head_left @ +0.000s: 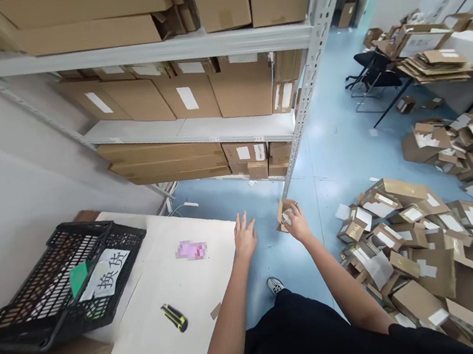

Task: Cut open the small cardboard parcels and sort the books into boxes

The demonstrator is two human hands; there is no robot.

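My right hand [297, 226] grips a small opened cardboard box [282, 217], held out over the blue floor beside the shelf post. Something whitish shows inside the box, too small to make out. My left hand [245, 236] is held at the table's right edge, fingers spread and holding nothing. On the white table [145, 274] lies a pink item [191, 249], its details blurred out. A black and yellow box cutter [174, 317] rests nearer to me on the same table. Close to my left forearm sits a small brown cardboard scrap [215, 310].
A black plastic crate [64, 284] with a paper sign stands at the table's left. Ahead rises a metal shelf rack [187, 128] loaded with cardboard boxes. A large heap of discarded boxes [427, 257] covers the floor at right. Farther back are a chair [374, 71] and a cluttered desk.
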